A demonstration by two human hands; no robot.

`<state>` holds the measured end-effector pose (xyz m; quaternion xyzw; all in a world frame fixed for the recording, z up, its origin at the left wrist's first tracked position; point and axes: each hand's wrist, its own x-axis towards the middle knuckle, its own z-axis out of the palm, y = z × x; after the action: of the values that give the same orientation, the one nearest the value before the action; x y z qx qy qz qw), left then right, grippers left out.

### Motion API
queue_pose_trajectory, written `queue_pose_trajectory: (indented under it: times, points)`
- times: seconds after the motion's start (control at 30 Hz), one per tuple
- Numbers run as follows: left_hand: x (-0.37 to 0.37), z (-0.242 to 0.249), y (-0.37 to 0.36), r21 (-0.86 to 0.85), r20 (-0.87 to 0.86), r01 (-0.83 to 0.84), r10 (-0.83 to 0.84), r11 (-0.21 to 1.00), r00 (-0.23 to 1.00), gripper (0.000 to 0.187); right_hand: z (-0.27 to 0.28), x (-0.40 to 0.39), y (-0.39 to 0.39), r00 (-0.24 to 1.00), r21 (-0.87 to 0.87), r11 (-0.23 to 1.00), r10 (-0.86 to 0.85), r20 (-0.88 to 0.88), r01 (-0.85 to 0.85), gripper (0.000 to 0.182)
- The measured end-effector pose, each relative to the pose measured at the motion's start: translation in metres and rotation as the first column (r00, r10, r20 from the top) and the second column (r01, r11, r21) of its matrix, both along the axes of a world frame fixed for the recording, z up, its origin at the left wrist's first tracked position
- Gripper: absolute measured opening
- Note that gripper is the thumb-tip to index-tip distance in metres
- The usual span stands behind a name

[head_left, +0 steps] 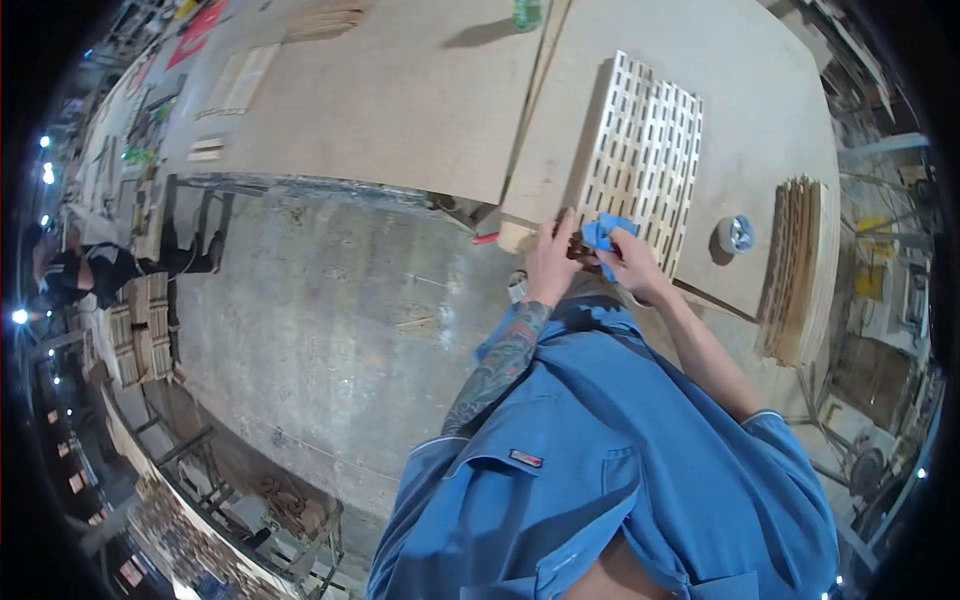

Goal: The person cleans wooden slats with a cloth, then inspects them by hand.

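A slotted wooden lattice panel [645,150] lies on a plywood worktable [760,90]. My left hand [553,262] rests against the panel's near corner, fingers curled on a small dark piece I cannot make out. My right hand [630,262] holds a crumpled blue cloth [604,234] pressed at the panel's near edge. Both arms reach out from a blue work shirt; the left forearm is tattooed.
A roll of tape [737,234] sits on the table right of the panel, beside a stack of thin wooden slats [797,265]. A second plywood table [380,90] stands to the left with a green bottle [526,13]. Another person [90,270] is far left across the concrete floor.
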<state>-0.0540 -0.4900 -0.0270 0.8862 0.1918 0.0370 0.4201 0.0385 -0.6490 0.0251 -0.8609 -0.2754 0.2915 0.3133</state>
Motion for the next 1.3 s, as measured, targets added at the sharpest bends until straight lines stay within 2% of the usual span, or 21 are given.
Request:
queue_pose_trajectory:
  times: [0.1,0.17,0.23,0.33,0.4,0.43,0.5,0.57,0.6,0.73,0.83,0.87,0.9,0.97,1.0,1.03,1.1,1.17,1.2,1.27,1.3]
  points:
    - [-0.001,-0.012,-0.006,0.052,0.045,-0.001,-0.001,0.999,0.999,0.094,0.019,0.002,-0.01,0.918,0.1,0.991,-0.044,-0.395,0.09,0.024]
    - [-0.002,-0.01,-0.004,0.036,0.052,0.029,-0.031,0.999,0.998,0.095,0.018,0.016,-0.026,0.735,0.263,0.947,0.044,-0.677,0.186,0.025]
    - [0.001,-0.007,-0.006,-0.033,0.046,0.02,-0.019,0.999,0.999,0.097,0.036,0.05,-0.033,0.835,0.278,0.897,-0.155,-0.529,0.343,0.027]
    - [0.0,-0.011,-0.007,0.002,0.072,-0.007,0.007,1.0,0.997,0.095,0.044,0.113,-0.034,0.943,0.249,0.935,-0.179,-0.281,0.252,0.03]
    - [0.001,-0.005,-0.007,-0.011,0.042,-0.012,0.012,1.0,0.999,0.096,0.036,0.128,-0.017,0.976,0.159,0.968,-0.174,-0.134,0.194,0.028]
    - [0.001,-0.001,-0.009,-0.013,0.057,-0.023,0.023,1.0,0.998,0.097,0.01,0.124,-0.012,0.969,0.125,0.972,-0.173,-0.178,0.197,0.023]
    - [0.004,-0.001,-0.012,-0.007,0.081,-0.042,0.043,0.999,0.996,0.097,0.004,0.083,0.0,0.991,0.069,0.998,-0.023,0.133,0.014,0.019]
    - [0.004,-0.009,-0.012,0.012,0.098,-0.054,0.053,0.998,0.994,0.096,-0.021,0.047,0.001,0.963,0.27,0.959,0.009,0.27,-0.085,0.016]
    - [0.003,-0.004,-0.012,-0.031,0.083,-0.056,0.058,0.998,0.995,0.097,-0.018,0.031,-0.003,0.975,0.194,0.976,0.056,0.214,-0.099,0.017]
    - [0.002,-0.019,-0.007,0.011,0.033,-0.03,0.029,0.999,0.999,0.097,-0.012,0.019,-0.015,0.964,0.263,0.944,0.236,-0.123,-0.198,0.022]
    - [0.005,0.002,-0.013,-0.054,0.001,-0.03,0.03,0.998,1.0,0.096,0.007,0.057,-0.009,0.876,0.313,0.907,-0.111,-0.469,0.283,0.022]
    - [0.005,-0.002,-0.013,-0.017,0.041,-0.031,0.032,0.999,0.999,0.096,0.008,0.074,-0.005,0.93,0.38,0.894,-0.095,-0.355,0.237,0.02]
    - [0.005,-0.005,-0.011,0.02,0.038,-0.022,0.021,1.0,0.999,0.096,0.0,0.083,0.001,0.99,0.321,0.937,-0.119,-0.071,0.135,0.019]
    - [0.003,-0.008,-0.01,0.093,0.033,0.001,-0.004,0.996,0.999,0.097,-0.034,0.074,0.009,0.954,0.264,0.953,0.069,0.292,-0.15,0.021]
    - [0.005,0.001,-0.012,0.034,-0.03,-0.02,0.021,0.999,0.999,0.098,-0.039,0.066,0.013,0.976,0.366,0.921,0.055,0.209,-0.13,0.023]
    - [0.004,-0.008,-0.009,0.012,-0.048,-0.017,0.018,1.0,0.999,0.099,-0.011,0.068,0.012,0.969,0.325,0.919,0.246,-0.03,-0.224,0.023]
    - [0.001,-0.013,-0.007,0.002,-0.071,-0.009,0.009,1.0,0.997,0.1,-0.008,0.094,0.014,0.908,0.336,0.894,0.372,-0.19,-0.296,0.028]
    - [0.004,0.015,-0.015,0.0,-0.073,-0.011,0.011,1.0,0.997,0.101,0.047,0.15,0.003,0.953,0.296,0.952,0.157,-0.259,-0.077,0.036]
    - [0.003,0.028,-0.017,-0.012,-0.075,-0.021,0.02,1.0,0.997,0.102,0.047,0.185,-0.008,0.896,0.358,0.917,0.003,-0.444,0.174,0.044]
    - [-0.009,0.014,-0.013,-0.016,-0.012,-0.066,0.066,0.998,0.998,0.104,0.036,0.262,-0.049,0.948,0.365,0.875,-0.3,-0.106,0.318,0.043]
    - [-0.017,0.02,-0.013,0.03,-0.057,-0.072,0.074,0.997,0.996,0.104,0.022,0.313,-0.085,0.8,0.35,0.797,-0.573,0.179,0.492,0.038]
